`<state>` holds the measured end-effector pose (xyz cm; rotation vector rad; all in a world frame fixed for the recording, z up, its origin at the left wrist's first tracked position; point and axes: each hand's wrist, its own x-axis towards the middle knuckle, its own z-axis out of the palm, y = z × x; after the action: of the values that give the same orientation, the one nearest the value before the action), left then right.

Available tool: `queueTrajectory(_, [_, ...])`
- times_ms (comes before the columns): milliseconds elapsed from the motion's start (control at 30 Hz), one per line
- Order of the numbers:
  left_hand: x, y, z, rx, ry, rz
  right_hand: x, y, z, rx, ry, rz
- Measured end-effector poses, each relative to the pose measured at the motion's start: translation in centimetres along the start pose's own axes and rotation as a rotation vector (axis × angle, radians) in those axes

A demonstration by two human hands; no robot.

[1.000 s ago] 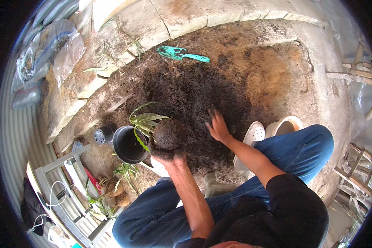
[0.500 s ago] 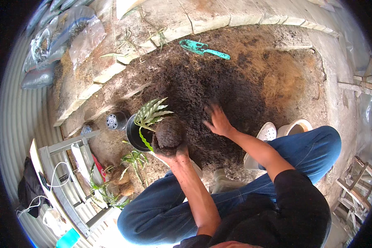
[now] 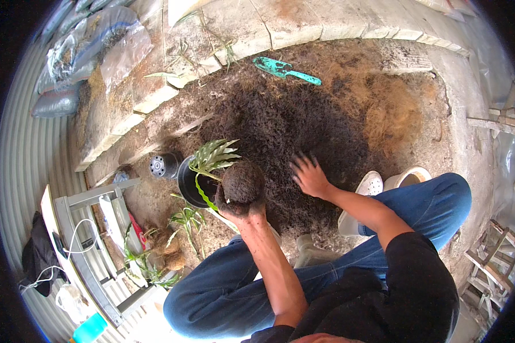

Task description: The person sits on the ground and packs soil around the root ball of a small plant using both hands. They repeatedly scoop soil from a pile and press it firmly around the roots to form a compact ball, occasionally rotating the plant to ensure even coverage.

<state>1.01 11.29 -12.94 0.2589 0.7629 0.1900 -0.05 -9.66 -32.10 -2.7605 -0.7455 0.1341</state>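
My left hand (image 3: pixel 243 214) cups a round, dark root ball (image 3: pixel 244 180) from below. Pale green, scalloped leaves (image 3: pixel 214 155) lean out from the root ball to the left, over a black plant pot (image 3: pixel 184 182) on the ground. To the right, my right hand (image 3: pixel 311 178) is low over a spread of dark potting soil (image 3: pixel 286 123), its fingers apart and slightly blurred; nothing shows in it. Whether its fingertips touch the soil I cannot tell. A turquoise hand trowel (image 3: pixel 287 71), smeared with soil, lies at the far edge of the heap.
Brown coir fibre (image 3: pixel 390 108) borders the soil on the right. A tipped black pot (image 3: pixel 165 165) lies left of the large one. Loose plants (image 3: pixel 190 224) and a metal frame (image 3: pixel 88 246) are near left. Plastic bags (image 3: pixel 120 54) sit beyond the concrete edging (image 3: pixel 294 35).
My right hand has shifted slightly right and nearer to me. My left hand has moved a little to the right, still holding the root ball. The whole view has shifted slightly.
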Motion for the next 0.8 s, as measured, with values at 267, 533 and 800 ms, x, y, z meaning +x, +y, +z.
queueTrajectory(267, [-1.0,-0.5,0.9,0.001,0.013,-0.008,1.9,8.6,0.5,-0.022,0.198,0.509])
queueTrajectory(533, [-0.8,-0.6,0.8,0.009,0.041,-0.011,-0.1,2.9,1.6,0.275,0.006,0.096])
queueTrajectory(800, [-1.2,-0.7,1.2,0.018,0.032,-0.029,-0.6,-1.1,2.7,0.117,-0.045,0.025])
